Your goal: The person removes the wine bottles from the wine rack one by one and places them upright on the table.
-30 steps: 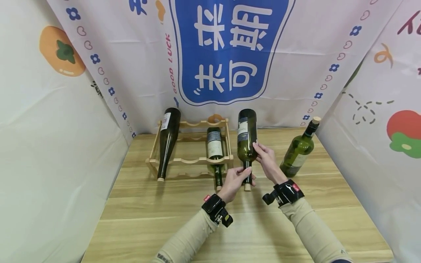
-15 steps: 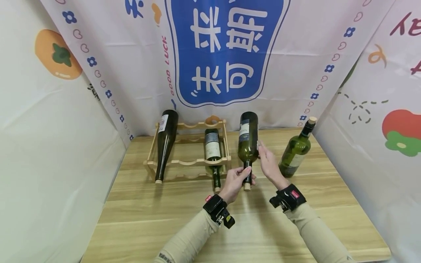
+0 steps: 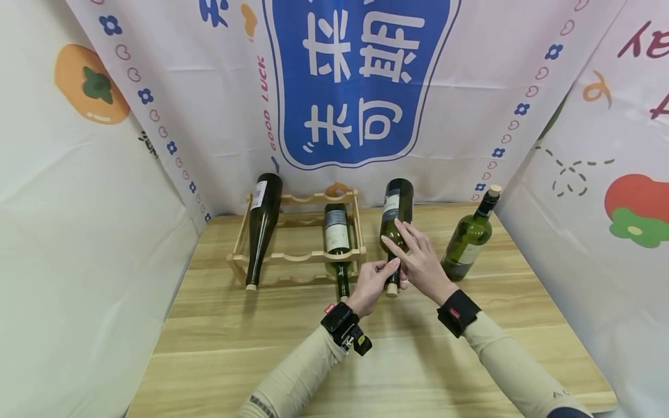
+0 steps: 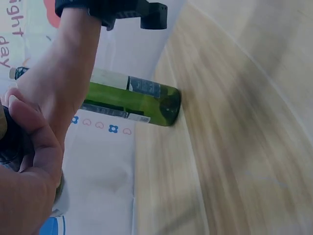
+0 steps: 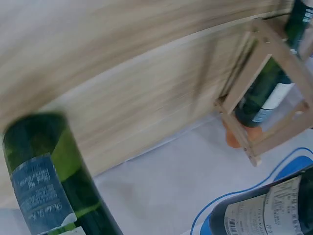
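Note:
A dark green wine bottle (image 3: 399, 196) is held tilted, base away and corked neck toward me, right of the wooden rack. My left hand (image 3: 371, 284) grips its neck just behind the cork (image 3: 392, 291). Over the bottle's shoulder lies my right hand (image 3: 422, 266), fingers spread and fairly straight, touching the glass; the thumb is hidden. In the right wrist view the bottle's labelled body (image 5: 261, 210) shows at lower right. The left wrist view shows my left hand (image 4: 41, 152) close up around the dark neck, mostly cut off by the frame.
The wooden wine rack (image 3: 298, 256) holds a long dark bottle (image 3: 263, 223) at its left and a labelled green bottle (image 3: 337, 232) lower at its right. A corked green bottle (image 3: 470, 241) stands upright right of my right hand. Printed cloth walls (image 3: 345, 157) enclose the table (image 3: 251, 342).
My right hand has shifted from the bottle's right side onto its front, fingers now spread across the shoulder. The bottle has turned and tipped slightly to the right; my left hand keeps its neck.

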